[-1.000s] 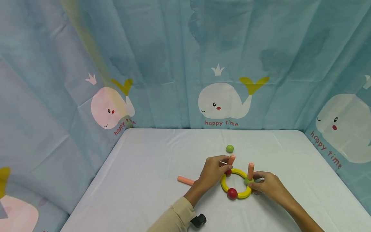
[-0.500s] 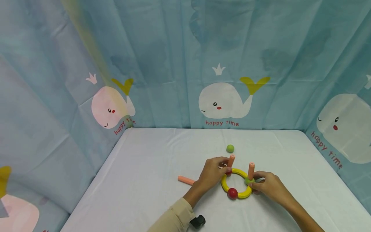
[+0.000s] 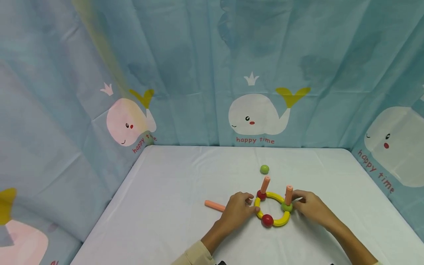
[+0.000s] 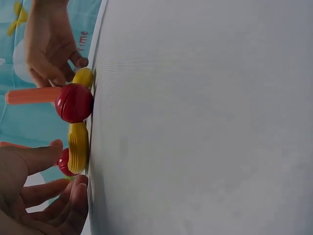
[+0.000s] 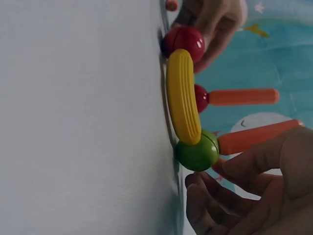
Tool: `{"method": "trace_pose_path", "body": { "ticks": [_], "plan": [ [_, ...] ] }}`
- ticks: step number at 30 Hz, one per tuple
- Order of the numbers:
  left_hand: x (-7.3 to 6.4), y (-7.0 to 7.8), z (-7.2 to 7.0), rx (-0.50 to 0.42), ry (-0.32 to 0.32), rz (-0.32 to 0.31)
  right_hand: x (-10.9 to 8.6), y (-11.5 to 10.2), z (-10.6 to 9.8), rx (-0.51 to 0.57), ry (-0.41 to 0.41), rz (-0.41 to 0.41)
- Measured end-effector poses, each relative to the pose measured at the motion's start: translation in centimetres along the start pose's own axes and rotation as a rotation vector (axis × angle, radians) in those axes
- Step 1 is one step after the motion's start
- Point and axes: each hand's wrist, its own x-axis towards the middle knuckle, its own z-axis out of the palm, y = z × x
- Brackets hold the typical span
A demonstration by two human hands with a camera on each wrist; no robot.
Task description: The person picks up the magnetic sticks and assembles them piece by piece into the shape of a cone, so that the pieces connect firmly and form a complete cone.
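Yellow curved pieces [image 3: 281, 221] join red and green balls into a ring on the table. An orange stick [image 3: 265, 185] stands up from the back red ball [image 3: 261, 194], leaning slightly. Another orange stick [image 3: 289, 195] rises from the green ball [image 3: 286, 207] at the right. The front red ball [image 3: 267, 220] shows no stick in the head view. My left hand [image 3: 237, 210] is at the ring's left curved piece [image 4: 78, 147], thumb and fingers apart around its end. Beside the green ball, my right hand [image 3: 311, 208] has loosely bent fingers, the fingertips [image 5: 195, 178] just off the ball.
A loose green ball [image 3: 264, 169] lies behind the ring. One more orange stick [image 3: 214, 205] lies flat to the left, partly covered by the left hand. The white tabletop [image 3: 172, 184] ends at a blue curtain [image 3: 192, 73] printed with whales.
My left hand has let go of the back red ball and its stick and moved nearer, to the left curved piece. My right hand has loosened from the green ball and drawn slightly away.
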Motion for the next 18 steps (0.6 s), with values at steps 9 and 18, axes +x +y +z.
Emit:
{"method": "trace_pose_path", "body": {
  "ticks": [9, 18],
  "plan": [
    [-0.3, 0.3, 0.3, -0.027, -0.033, -0.028, 3.1, 0.1, -0.3, 0.041, -0.037, 0.005],
    [0.2, 0.8, 0.6, -0.049, -0.036, -0.114, 5.4, 0.2, 0.3, 0.005, -0.113, -0.097]
  ]
}}
